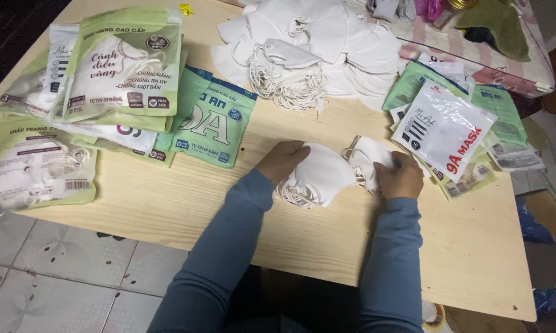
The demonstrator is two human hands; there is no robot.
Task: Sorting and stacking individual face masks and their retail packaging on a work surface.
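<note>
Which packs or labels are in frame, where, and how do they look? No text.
Green-and-white pouches: stacked far left on the wooden table, flat.
Clear filled pouch: left edge, green border.
Teal pouch: centre-left, flat.
White pouch: by the right hand, red and black print.
Green pouches: right, beneath it.

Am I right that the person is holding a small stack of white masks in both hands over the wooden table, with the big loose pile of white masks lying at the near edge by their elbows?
Not quite. The head view shows the loose pile of white masks at the far edge of the wooden table, beyond the hands. The rest holds: left hand and right hand hold the small stack of white masks.
</note>
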